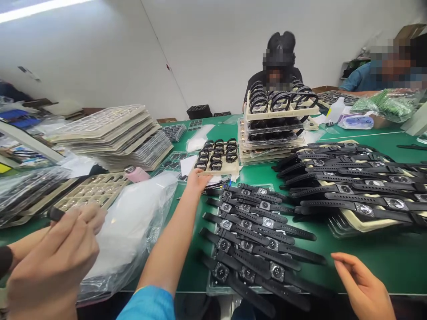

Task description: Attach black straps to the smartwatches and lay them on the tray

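My left hand (197, 181), in a blue sleeve, grips the near corner of a beige tray (218, 170) that holds several upright black smartwatches. Below that hand, rows of black-strapped smartwatches (247, 235) lie backs up on a transparent tray, their round sensors showing. My right hand (360, 284) rests open over the green mat, holding nothing, just right of the strap ends. Further right, more black-strapped smartwatches (353, 186) lie in overlapping rows on a beige tray, which they mostly hide.
A co-worker's hand (56, 253) at lower left holds a black stick-like tool beside a plastic bag (133, 222). Stacked trays (110, 133) stand left on the green mat (383, 253). Stacked watch trays (273, 129) stand ahead, with a person (280, 75) behind them and another (387, 71) at right.
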Available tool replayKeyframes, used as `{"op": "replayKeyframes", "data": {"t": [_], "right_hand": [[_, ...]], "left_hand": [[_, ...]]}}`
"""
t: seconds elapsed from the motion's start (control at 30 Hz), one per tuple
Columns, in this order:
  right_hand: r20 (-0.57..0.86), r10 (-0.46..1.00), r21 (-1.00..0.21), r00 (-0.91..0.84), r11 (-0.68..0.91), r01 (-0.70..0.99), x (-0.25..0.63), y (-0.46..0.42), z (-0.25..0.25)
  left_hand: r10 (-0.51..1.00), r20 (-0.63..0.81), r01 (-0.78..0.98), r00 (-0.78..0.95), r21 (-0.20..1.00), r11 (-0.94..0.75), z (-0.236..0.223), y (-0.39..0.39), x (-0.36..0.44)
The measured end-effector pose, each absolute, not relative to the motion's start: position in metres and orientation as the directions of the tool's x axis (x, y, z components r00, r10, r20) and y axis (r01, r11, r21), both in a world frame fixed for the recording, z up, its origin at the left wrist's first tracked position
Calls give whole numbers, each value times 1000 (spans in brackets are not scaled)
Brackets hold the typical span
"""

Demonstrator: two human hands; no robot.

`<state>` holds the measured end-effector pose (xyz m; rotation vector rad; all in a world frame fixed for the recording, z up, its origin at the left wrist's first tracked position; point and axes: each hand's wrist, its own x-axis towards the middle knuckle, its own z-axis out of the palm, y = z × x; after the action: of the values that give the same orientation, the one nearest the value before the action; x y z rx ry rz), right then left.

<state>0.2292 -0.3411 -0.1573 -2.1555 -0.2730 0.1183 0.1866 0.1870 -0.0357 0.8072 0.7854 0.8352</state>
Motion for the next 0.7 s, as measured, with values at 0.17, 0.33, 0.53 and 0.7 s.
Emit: {"op": "replayKeyframes", "data": {"t": [0.17,0.33,0.53,0.7], "right_hand": [[17,282,-837,959,-520,168,217,-326,-130],[58,350,-829,935,-505,240,221,-336,-135],[262,674,-590,690,-454,668,257,-268,-74],[87,820,-316,565,-515,797,317,-131,-19]], "left_hand": [[873,-306,-269,379,867,420,-18,151,146],[919,-68,-260,388,949,180,-27,57,65],[803,74,26,592,994,-110,-58,-44,-19],[845,93,-10,526,995,-103,4,49,-55]]}}
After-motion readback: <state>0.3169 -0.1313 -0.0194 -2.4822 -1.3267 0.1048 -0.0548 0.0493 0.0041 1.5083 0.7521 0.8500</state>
